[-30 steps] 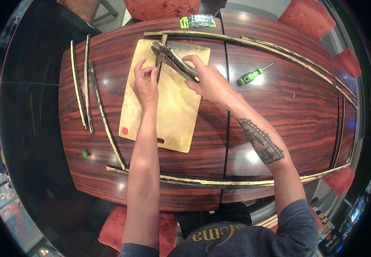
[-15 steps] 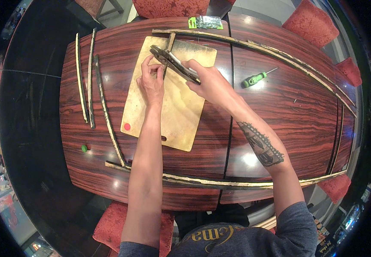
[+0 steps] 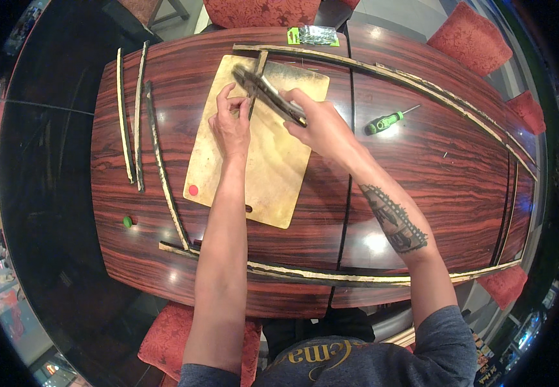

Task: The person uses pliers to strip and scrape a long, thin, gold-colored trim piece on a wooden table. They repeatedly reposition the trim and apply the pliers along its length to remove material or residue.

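Observation:
My right hand (image 3: pixel 318 119) grips the handles of a pair of dark metal pliers (image 3: pixel 270 97). Their head, smeared by motion, is over the upper part of a cutting board (image 3: pixel 273 168). Just below that head, my left hand (image 3: pixel 231 126) has its thumb and fingers drawn into a pinch beside a short wooden strip (image 3: pixel 261 63). Whatever lies between those fingertips is too small to make out. The short strip runs down over the board from a long wooden strip (image 3: pixel 318 53) along the table's far side, and the pliers partly cover it.
On the dark red table (image 3: pixel 286 251) lie a green screwdriver (image 3: pixel 384 122), a clear package with green edges (image 3: pixel 315 35), loose strips (image 3: pixel 121 116) at left and a long strip (image 3: pixel 331 274) along the near edge. A small green cap (image 3: pixel 127 222) is at lower left. Red chairs (image 3: pixel 470 35) surround the table.
The head of the pliers has shifted slightly and is now blurred above my left hand. The left hand's fingers sit a little lower. The whole view has moved slightly.

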Motion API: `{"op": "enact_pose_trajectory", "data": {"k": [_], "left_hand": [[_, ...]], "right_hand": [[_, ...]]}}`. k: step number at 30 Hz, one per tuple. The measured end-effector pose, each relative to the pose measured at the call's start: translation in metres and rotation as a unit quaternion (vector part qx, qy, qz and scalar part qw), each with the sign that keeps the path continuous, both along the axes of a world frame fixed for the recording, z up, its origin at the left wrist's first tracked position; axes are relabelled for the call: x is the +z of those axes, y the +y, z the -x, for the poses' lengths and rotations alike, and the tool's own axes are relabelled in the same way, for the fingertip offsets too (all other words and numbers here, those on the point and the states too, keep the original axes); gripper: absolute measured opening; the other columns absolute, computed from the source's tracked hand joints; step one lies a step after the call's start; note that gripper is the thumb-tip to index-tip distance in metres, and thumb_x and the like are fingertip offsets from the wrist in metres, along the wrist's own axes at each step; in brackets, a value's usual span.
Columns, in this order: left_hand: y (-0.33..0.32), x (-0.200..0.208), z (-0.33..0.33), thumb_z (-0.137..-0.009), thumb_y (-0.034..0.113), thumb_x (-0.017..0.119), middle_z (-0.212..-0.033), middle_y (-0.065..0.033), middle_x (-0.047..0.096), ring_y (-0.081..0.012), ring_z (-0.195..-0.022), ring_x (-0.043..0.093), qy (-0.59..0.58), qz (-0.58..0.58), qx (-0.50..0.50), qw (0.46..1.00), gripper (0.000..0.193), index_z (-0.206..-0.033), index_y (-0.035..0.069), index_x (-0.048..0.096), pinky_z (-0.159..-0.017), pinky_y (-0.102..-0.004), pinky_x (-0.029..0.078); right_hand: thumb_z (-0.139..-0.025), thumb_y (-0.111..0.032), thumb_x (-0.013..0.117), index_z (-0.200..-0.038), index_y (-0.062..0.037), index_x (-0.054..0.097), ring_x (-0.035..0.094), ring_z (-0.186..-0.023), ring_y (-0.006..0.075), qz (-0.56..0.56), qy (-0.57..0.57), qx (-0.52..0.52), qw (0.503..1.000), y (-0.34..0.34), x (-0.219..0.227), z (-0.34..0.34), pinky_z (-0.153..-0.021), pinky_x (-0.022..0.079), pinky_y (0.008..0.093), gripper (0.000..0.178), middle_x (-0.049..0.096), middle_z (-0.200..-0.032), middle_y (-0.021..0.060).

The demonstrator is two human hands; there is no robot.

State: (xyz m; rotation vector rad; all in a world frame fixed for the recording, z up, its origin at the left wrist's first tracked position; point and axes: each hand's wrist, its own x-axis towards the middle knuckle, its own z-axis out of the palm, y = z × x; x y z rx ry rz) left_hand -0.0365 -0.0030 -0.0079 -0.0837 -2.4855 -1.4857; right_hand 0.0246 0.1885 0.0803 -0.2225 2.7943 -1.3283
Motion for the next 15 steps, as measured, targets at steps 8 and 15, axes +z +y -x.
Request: {"op": "enact_pose_trajectory", "data": {"k": [8, 15], "left_hand": [[-0.003, 0.000, 0.001, -0.093, 0.015, 0.069, -0.092, 0.0005, 0.074, -0.0184, -0.091, 0.070, 0.010, 0.010, 0.002, 1.000, 0.045, -0.134, 0.019, 0.052, -0.090, -0.0383, 0.042], [0.000, 0.004, -0.001, -0.093, 0.015, 0.070, -0.093, -0.0014, 0.075, -0.0189, -0.089, 0.071, 0.004, 0.015, 0.006, 1.000, 0.047, -0.136, 0.017, 0.050, -0.091, -0.0390, 0.041]], "right_hand": [[-0.088, -0.013, 0.072, -0.129, -0.0091, 0.053, 0.068, -0.094, 0.0446, 0.017, -0.027, -0.006, 0.999, -0.006, 0.009, 0.001, -0.076, 0.054, 0.0459, 0.045, 0.071, -0.102, 0.0235], [-0.088, -0.015, 0.072, -0.130, -0.0099, 0.054, 0.068, -0.095, 0.0445, 0.018, 0.000, -0.016, 1.000, -0.002, 0.000, 0.004, -0.077, 0.054, 0.0456, 0.046, 0.071, -0.104, 0.0245]]}}
